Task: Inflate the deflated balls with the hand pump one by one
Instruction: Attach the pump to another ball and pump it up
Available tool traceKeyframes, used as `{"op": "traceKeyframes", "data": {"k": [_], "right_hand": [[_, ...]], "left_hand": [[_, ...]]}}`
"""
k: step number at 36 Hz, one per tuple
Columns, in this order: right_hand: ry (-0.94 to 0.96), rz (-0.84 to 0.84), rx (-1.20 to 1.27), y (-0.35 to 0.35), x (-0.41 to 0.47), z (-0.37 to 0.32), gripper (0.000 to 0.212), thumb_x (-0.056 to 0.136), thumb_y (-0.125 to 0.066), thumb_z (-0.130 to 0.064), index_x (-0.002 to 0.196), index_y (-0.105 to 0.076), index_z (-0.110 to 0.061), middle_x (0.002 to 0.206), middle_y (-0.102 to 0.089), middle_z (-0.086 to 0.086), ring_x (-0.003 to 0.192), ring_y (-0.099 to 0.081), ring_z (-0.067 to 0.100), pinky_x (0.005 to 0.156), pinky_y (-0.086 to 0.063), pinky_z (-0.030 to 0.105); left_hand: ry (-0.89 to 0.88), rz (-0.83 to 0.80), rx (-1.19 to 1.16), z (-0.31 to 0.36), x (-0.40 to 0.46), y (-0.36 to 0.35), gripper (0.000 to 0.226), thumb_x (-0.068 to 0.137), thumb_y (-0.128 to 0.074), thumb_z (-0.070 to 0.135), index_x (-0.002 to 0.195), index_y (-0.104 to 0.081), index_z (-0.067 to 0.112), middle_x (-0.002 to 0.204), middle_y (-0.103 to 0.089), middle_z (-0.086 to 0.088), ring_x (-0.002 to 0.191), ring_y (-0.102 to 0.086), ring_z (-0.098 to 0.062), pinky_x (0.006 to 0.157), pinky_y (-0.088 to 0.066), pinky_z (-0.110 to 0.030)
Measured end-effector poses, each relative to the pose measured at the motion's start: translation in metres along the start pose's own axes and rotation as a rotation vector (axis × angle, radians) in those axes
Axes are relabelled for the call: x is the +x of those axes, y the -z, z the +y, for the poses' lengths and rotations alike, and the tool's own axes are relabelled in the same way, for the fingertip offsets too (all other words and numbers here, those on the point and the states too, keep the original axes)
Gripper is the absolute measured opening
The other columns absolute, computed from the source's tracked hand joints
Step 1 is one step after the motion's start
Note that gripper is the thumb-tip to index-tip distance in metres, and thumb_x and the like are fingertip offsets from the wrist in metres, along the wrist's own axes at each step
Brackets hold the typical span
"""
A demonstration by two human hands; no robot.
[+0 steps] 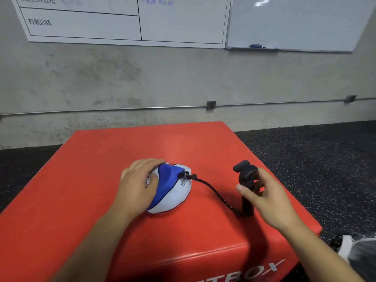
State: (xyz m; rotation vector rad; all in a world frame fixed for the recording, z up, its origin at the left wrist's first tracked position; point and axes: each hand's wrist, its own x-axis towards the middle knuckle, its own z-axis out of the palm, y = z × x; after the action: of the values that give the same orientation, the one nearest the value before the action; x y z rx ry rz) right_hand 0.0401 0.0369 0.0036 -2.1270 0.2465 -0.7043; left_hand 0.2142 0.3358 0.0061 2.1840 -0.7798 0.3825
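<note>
Left hand [140,184] steadies deflated ball [173,190]; right hand [264,198] grips pump [247,186].

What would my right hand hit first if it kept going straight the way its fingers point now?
The right hand is already at the black hand pump, fingers around its upright body. They point left; past the pump, the black hose and then the deflated blue and white ball likely come next.

Both bare forearms reach forward from the lower edge. The left hand [138,184] lies palm down with its fingers [150,162] spread and gently curved. The right hand [264,196] is turned inward, its fingers curled in a grip, thumb [244,190] pointing left.
</note>
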Motion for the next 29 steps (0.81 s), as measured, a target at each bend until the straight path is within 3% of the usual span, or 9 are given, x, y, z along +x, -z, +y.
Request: {"op": "traceKeyframes", "data": {"k": [3, 6, 10, 14, 19, 23, 29], "right_hand": [[0.003, 0.036, -0.035, 0.004, 0.001, 0.0, 0.024, 0.088, -0.081, -0.019, 0.101, -0.066, -0.032, 0.088, -0.068, -0.018, 0.07, -0.053, 0.009, 0.071, -0.046, 0.029], [-0.015, 0.042, -0.032, 0.008, 0.002, 0.004, 0.03, 0.091, -0.079, -0.016, 0.116, -0.068, -0.03, 0.094, -0.071, -0.018, 0.075, -0.056, 0.011, 0.075, -0.046, 0.026], [-0.051, 0.036, 0.0, 0.014, 0.003, 0.009, 0.034, 0.096, -0.073, -0.015, 0.127, -0.065, -0.029, 0.108, -0.075, -0.013, 0.097, -0.068, 0.019, 0.091, -0.052, 0.037], [-0.078, 0.027, -0.005, 0.02, 0.001, 0.018, 0.031, 0.101, -0.067, -0.017, 0.129, -0.062, -0.031, 0.115, -0.074, -0.015, 0.109, -0.067, 0.01, 0.092, -0.056, 0.052], [-0.038, 0.02, -0.021, 0.026, -0.004, 0.019, 0.029, 0.1, -0.067, -0.017, 0.124, -0.063, -0.033, 0.108, -0.07, -0.019, 0.093, -0.064, 0.022, 0.086, -0.057, 0.057], [-0.015, 0.023, -0.021, 0.032, -0.009, 0.019, 0.032, 0.099, -0.069, -0.015, 0.123, -0.063, -0.034, 0.105, -0.068, -0.02, 0.086, -0.063, 0.02, 0.083, -0.056, 0.055], [-0.017, 0.021, 0.005, 0.041, -0.017, 0.014, 0.049, 0.097, -0.072, -0.013, 0.129, -0.057, -0.048, 0.103, -0.067, -0.026, 0.08, -0.06, 0.01, 0.082, -0.055, 0.039]], "left_hand": [[0.002, 0.0, 0.001, 0.001, 0.0, -0.002, 0.046, 0.091, -0.047, 0.026, 0.131, -0.069, 0.033, 0.133, -0.063, 0.023, 0.128, -0.055, -0.01, 0.108, -0.037, -0.037], [-0.011, -0.018, 0.002, 0.0, 0.0, -0.004, 0.047, 0.092, -0.045, 0.036, 0.134, -0.067, 0.032, 0.139, -0.063, 0.018, 0.133, -0.055, -0.012, 0.111, -0.041, -0.044], [-0.004, -0.009, -0.007, 0.005, 0.0, -0.005, 0.044, 0.096, -0.047, 0.038, 0.135, -0.066, 0.033, 0.143, -0.061, 0.016, 0.135, -0.053, -0.011, 0.111, -0.037, -0.04], [-0.03, -0.009, -0.021, 0.013, 0.001, -0.007, 0.046, 0.097, -0.044, 0.045, 0.135, -0.067, 0.032, 0.142, -0.062, 0.016, 0.134, -0.055, -0.012, 0.113, -0.041, -0.049], [-0.091, -0.024, -0.012, 0.033, -0.003, -0.017, 0.047, 0.098, -0.045, 0.047, 0.136, -0.067, 0.029, 0.142, -0.062, 0.014, 0.135, -0.054, -0.012, 0.115, -0.04, -0.046], [-0.141, -0.006, -0.037, 0.059, -0.012, -0.023, 0.046, 0.097, -0.047, 0.046, 0.134, -0.067, 0.029, 0.14, -0.061, 0.018, 0.135, -0.053, -0.009, 0.115, -0.04, -0.043], [-0.116, 0.056, -0.127, 0.104, -0.025, -0.041, 0.042, 0.095, -0.053, 0.047, 0.133, -0.066, 0.034, 0.126, -0.067, 0.019, 0.13, -0.058, -0.01, 0.11, -0.045, -0.05]]}}
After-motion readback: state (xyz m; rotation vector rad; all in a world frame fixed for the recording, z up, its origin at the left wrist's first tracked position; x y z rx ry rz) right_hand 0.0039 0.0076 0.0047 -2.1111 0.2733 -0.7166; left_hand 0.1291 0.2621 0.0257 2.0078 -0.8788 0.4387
